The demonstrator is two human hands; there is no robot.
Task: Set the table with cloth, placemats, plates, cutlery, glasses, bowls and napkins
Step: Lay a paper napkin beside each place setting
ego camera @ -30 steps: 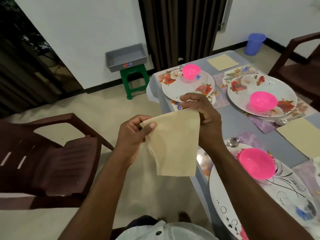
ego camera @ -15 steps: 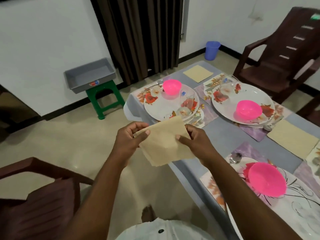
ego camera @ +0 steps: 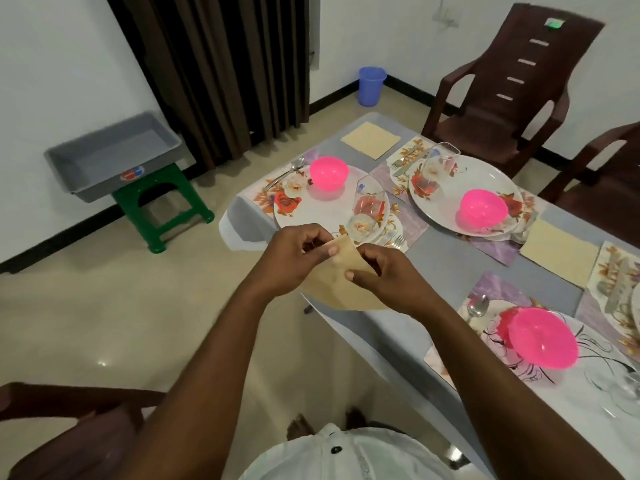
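Fingers of both hands are pinching the same beige napkin [ego camera: 341, 282] right in the middle of the frame: the left hand [ego camera: 294, 261] has its thumb pressed on the napkin's top corner with the other fingers curled behind it, and the right hand [ego camera: 384, 275] pinches the napkin's right edge between thumb and curled fingers. The napkin hangs down between them, held in the air just over the near-left edge of the surface [ego camera: 446, 258], which is covered with a grey cloth. On that surface, three places show pretty clearly, each a floral plate with a pink bowl on it: one bowl [ego camera: 328, 173] above the hands, one [ego camera: 483, 207] at right of centre, one [ego camera: 542, 337] at lower right. A clear glass [ego camera: 369, 202] stands on the plate just above the hands, another [ego camera: 441, 161] on the plate further right. Two more napkins lie flat on the cloth, one [ego camera: 370, 139] near the far corner and one [ego camera: 559, 251] at the right between the place settings. Off the surface there's a grey tray [ego camera: 114, 155] sitting on a green stool [ego camera: 162, 209] at the left, a blue bin [ego camera: 371, 85] by the wall up top, and a brown chair [ego camera: 519, 84] at upper right.
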